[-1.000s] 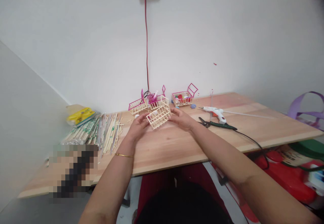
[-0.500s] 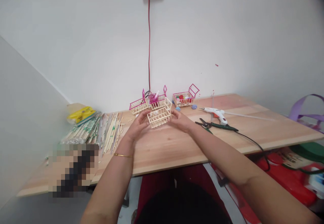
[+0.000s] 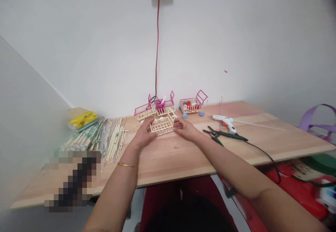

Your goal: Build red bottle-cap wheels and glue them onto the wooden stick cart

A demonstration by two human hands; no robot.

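A small basket of pale wooden sticks (image 3: pixel 162 126) sits upright on the wooden table (image 3: pixel 183 155), held between both hands. My left hand (image 3: pixel 144 134) grips its left end, fingers curled round the rim. My right hand (image 3: pixel 183 128) holds its right end in the same way. Just behind stand three similar small stick baskets with pink handles (image 3: pixel 143 110), (image 3: pixel 164 105), (image 3: pixel 193 103); the right one holds coloured bits.
A heap of wooden sticks and wrapped chopsticks (image 3: pixel 105 135) lies at the left with a yellow packet (image 3: pixel 82 119). A white glue gun (image 3: pixel 225 121) and green-handled pliers (image 3: pixel 223 133) lie to the right. A red cable (image 3: pixel 156 39) runs down the wall. Red items (image 3: pixel 301 183) sit below the table.
Both hands lowered the stick basket from a tilted, lifted position until it rests level on the table.
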